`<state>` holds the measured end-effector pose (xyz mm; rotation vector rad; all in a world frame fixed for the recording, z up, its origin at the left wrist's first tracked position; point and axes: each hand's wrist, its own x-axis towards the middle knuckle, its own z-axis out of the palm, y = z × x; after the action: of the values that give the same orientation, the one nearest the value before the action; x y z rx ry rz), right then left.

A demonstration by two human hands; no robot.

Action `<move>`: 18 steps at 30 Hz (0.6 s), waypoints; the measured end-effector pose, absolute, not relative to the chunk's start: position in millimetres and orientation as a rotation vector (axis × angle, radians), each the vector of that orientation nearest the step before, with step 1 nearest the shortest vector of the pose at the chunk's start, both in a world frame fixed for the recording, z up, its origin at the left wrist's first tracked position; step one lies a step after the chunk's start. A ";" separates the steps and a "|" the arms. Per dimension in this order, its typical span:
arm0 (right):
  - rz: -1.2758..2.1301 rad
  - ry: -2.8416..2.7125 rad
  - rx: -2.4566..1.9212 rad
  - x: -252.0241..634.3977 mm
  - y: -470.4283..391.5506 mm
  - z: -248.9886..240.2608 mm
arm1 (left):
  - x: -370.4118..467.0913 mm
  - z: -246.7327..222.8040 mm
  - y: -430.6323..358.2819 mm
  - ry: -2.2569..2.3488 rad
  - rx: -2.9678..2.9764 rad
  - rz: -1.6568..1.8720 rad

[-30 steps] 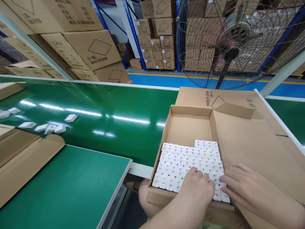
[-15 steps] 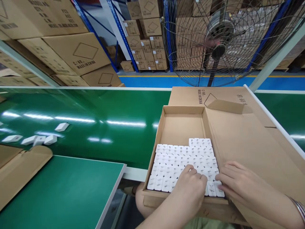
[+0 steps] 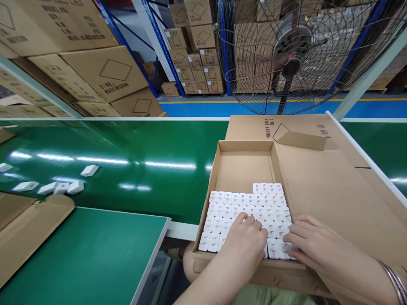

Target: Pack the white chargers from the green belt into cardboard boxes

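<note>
Rows of small white blocks (image 3: 219,209) with faint grey print stand packed together in the near part of an open cardboard box (image 3: 205,228). Over the nearest rows is my left hand (image 3: 246,239), its fingers curled down among the blocks. Its fingertips are hidden, so what they pinch cannot be made out. At the right end of the front row, my right hand (image 3: 310,239) has its bent fingers and thumb closed on an end block (image 3: 291,250). A narrow dark gap shows in the front row between the hands.
Flattened cardboard (image 3: 337,190) lies under and right of the box. Several loose white blocks (image 3: 76,187) lie on the green conveyor belt (image 3: 159,144). A green side table (image 3: 95,250) and cardboard flap (image 3: 38,233) are at left. Beyond stand a large fan (image 3: 291,63) and stacked cartons (image 3: 104,72).
My left hand has shifted slightly left along the front row, and a gap shows there now. My right hand has moved slightly left. The loose blocks on the belt have moved right.
</note>
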<state>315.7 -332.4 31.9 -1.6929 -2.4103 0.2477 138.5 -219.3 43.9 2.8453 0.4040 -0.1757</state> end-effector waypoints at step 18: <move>0.298 -2.409 -1.777 310.2 -333.5 36.3 | 126.6 56.1 -219.2 0.484 2.678 -0.122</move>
<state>310.2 -333.5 36.3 -1.7766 -2.4091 0.2976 126.6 -219.2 56.1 2.6780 0.4839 -0.1224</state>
